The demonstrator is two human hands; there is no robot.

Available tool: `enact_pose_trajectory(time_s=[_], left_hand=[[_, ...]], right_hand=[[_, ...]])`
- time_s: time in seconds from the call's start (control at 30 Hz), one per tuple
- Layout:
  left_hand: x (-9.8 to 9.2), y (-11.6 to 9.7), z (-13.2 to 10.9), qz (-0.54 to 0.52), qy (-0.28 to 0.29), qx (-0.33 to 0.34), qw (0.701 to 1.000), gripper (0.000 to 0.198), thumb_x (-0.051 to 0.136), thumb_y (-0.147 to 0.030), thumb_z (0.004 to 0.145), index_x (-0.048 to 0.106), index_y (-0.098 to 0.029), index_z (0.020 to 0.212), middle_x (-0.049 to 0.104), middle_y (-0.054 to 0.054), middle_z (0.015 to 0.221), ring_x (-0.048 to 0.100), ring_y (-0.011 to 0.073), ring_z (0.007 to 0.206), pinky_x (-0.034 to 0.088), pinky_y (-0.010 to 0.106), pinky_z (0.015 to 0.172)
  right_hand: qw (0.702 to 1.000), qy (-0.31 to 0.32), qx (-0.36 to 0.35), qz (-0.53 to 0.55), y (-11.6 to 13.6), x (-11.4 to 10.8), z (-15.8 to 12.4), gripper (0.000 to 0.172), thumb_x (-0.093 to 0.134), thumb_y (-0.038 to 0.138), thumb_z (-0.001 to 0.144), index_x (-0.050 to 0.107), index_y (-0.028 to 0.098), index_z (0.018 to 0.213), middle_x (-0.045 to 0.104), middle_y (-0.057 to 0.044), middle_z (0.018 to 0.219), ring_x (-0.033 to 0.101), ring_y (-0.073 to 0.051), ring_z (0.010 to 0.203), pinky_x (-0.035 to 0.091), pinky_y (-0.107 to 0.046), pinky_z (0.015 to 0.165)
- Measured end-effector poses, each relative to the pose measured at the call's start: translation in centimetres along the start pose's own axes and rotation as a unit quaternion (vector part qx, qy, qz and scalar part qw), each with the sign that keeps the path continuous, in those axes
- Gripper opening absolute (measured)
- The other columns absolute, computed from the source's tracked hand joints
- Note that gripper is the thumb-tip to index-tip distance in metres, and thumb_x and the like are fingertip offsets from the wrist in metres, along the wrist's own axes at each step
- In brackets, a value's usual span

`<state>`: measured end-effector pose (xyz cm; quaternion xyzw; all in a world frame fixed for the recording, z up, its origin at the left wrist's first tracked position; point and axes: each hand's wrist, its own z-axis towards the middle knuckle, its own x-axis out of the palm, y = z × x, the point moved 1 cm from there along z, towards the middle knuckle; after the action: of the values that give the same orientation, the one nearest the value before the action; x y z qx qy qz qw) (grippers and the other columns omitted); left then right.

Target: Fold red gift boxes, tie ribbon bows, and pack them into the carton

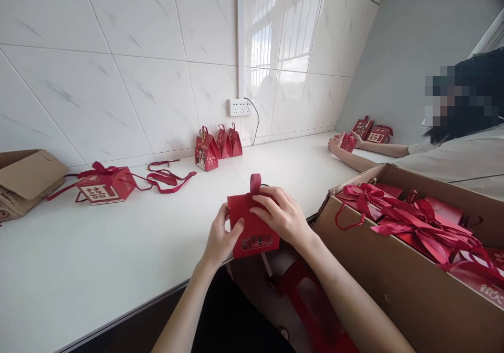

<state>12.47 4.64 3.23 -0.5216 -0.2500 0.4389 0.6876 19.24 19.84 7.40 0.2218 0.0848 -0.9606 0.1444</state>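
At the table's front edge I hold a red gift box [254,224] with an oval window low on its front and a ribbon loop [255,183] on top. My left hand [222,235] grips its left side, thumb across the front. Around the upper right of the box curls my right hand [283,214], its fingers at the base of the loop. The back of the box is hidden. Farther back on the table stand several red triangular gift boxes [206,151] with loops on top.
On the left sit a bow-tied red box [105,185], loose red ribbon [169,179] and an open cardboard box [33,177]. A large carton [378,274] of red boxes stands at right. Beyond it, a person [464,153] handles a red box [345,143]. A power strip [240,107] is on the wall.
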Motion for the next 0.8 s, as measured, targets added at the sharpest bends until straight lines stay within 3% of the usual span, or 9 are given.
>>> enact_pose_trajectory(time_s=[0.07, 0.2, 0.27, 0.33, 0.4, 0.5, 0.6, 0.8], left_hand=[[0.2, -0.1, 0.4, 0.004, -0.029, 0.0, 1.0, 0.037, 0.062, -0.043, 0.08, 0.051, -0.021, 0.107, 0.062, 0.005, 0.099, 0.061, 0.0184, 0.092, 0.053, 0.031, 0.077], [0.9, 0.0, 0.6, -0.019, -0.158, 0.003, 0.987, 0.046, 0.07, -0.044, 0.073, 0.045, -0.022, 0.105, 0.059, 0.006, 0.102, 0.061, 0.0196, 0.095, 0.053, 0.032, 0.078], [1.2, 0.0, 0.3, -0.036, -0.189, 0.005, 0.981, 0.045, 0.071, -0.044, 0.073, 0.045, -0.021, 0.102, 0.058, 0.007, 0.104, 0.062, 0.0193, 0.095, 0.054, 0.033, 0.078], [1.4, 0.0, 0.0, -0.045, -0.207, 0.011, 0.977, 0.045, 0.072, -0.043, 0.073, 0.044, -0.022, 0.102, 0.057, 0.007, 0.105, 0.061, 0.0185, 0.094, 0.055, 0.032, 0.076], [1.5, -0.2, -0.3, -0.043, -0.228, 0.032, 0.972, 0.046, 0.071, -0.042, 0.073, 0.045, -0.022, 0.104, 0.056, 0.006, 0.107, 0.061, 0.0177, 0.094, 0.055, 0.031, 0.076], [1.7, -0.6, -0.4, -0.016, -0.237, 0.073, 0.969, 0.042, 0.067, -0.041, 0.078, 0.047, -0.021, 0.11, 0.058, 0.007, 0.108, 0.061, 0.0177, 0.096, 0.053, 0.031, 0.082], [2.0, -0.6, -0.3, 0.029, -0.234, 0.097, 0.967, 0.042, 0.063, -0.038, 0.083, 0.049, -0.02, 0.118, 0.058, 0.01, 0.116, 0.061, 0.0196, 0.105, 0.052, 0.032, 0.089], [2.7, 0.2, -0.2, 0.077, -0.261, 0.15, 0.95, 0.048, 0.061, -0.033, 0.086, 0.046, -0.021, 0.13, 0.058, 0.011, 0.125, 0.055, 0.0225, 0.12, 0.046, 0.037, 0.102]], right_hand=[[1.0, 0.001, -0.025, -0.008, -0.1, -0.1, 0.4, 0.011, 0.053, 0.02, 0.09, 0.063, 0.019, 0.095, 0.068, -0.009, 0.091, 0.066, -0.018, 0.077, 0.057, -0.031, 0.068], [0.999, -0.011, -0.041, 0.029, -0.2, -0.4, 0.2, 0.013, 0.059, 0.019, 0.087, 0.061, 0.018, 0.1, 0.068, -0.01, 0.095, 0.067, -0.018, 0.082, 0.058, -0.03, 0.07], [0.996, -0.045, 0.02, 0.072, -0.2, -0.7, -0.7, 0.021, 0.063, 0.02, 0.084, 0.059, 0.019, 0.105, 0.065, -0.011, 0.103, 0.066, -0.02, 0.092, 0.059, -0.032, 0.076], [0.977, -0.108, 0.145, 0.114, -0.2, -0.9, -1.9, 0.025, 0.065, 0.021, 0.083, 0.058, 0.02, 0.107, 0.062, -0.01, 0.104, 0.064, -0.019, 0.094, 0.059, -0.035, 0.079], [0.933, -0.151, 0.278, 0.171, 0.0, -0.9, -3.1, 0.021, 0.064, 0.022, 0.083, 0.06, 0.022, 0.104, 0.06, -0.006, 0.097, 0.064, -0.018, 0.089, 0.06, -0.036, 0.078], [0.865, -0.138, 0.402, 0.266, 0.6, -0.5, -3.8, 0.016, 0.063, 0.028, 0.083, 0.063, 0.022, 0.098, 0.062, -0.004, 0.094, 0.065, -0.017, 0.086, 0.06, -0.037, 0.079], [0.825, -0.129, 0.46, 0.301, 1.5, -0.1, -3.3, 0.021, 0.064, 0.032, 0.082, 0.064, 0.022, 0.101, 0.065, -0.005, 0.098, 0.066, -0.018, 0.087, 0.06, -0.038, 0.079], [0.795, -0.179, 0.507, 0.282, 2.7, 1.1, -2.5, 0.02, 0.062, 0.034, 0.081, 0.066, 0.021, 0.096, 0.064, -0.005, 0.091, 0.064, -0.015, 0.077, 0.06, -0.032, 0.068]])
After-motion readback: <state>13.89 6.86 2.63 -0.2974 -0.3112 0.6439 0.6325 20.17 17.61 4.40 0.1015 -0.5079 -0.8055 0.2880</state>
